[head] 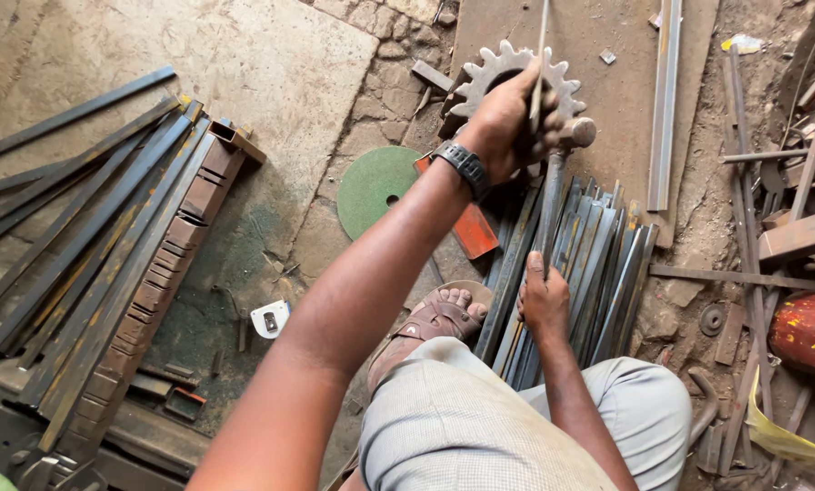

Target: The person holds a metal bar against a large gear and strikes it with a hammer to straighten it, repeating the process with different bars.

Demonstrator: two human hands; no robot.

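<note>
A thin metal rod (542, 55) is gripped upright in the closed left hand (507, 123), which is raised over a toothed steel gear (503, 68) lying on a rusty plate (607, 82). The right hand (544, 300) is pressed down, fingers curled together, on a bundle of flat steel strips (580, 264) beside a sandalled foot (430, 323). A green grinding disc (375, 186) is seen nearby, and long steel bars (89, 245) are laid well apart at the left.
</note>
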